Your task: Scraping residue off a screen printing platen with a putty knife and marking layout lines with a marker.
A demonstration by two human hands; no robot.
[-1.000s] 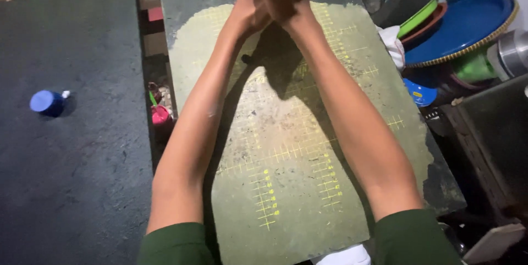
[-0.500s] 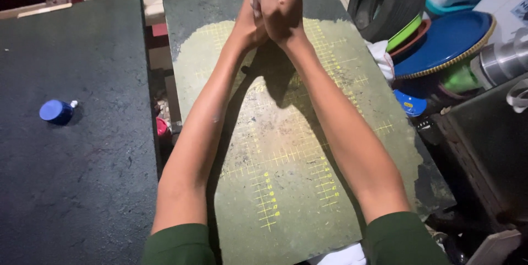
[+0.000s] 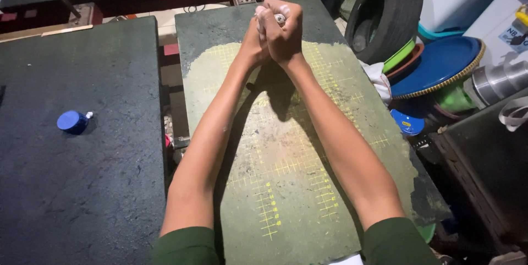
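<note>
Top centre of frame: two hands, left hand [image 3: 257, 39] and right hand [image 3: 285, 33], fingers interlocked tight around one small white object [image 3: 280, 19] above the one green gridded board [image 3: 286, 149]. Object mostly hidden, only a pale sliver shows, shape unclear. One blue cap [image 3: 72, 122] at left, one tyre [image 3: 385, 12] upper right.

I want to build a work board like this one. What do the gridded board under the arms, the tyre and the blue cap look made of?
Gridded board: probably painted wood or metal, matt green; the coat is worn pale and chipped dark at one corner, under yellow printed lines.
Tyre: black rubber, dull, with a rounded sidewall.
Blue cap: likely moulded plastic, smooth with an even colour.
</note>
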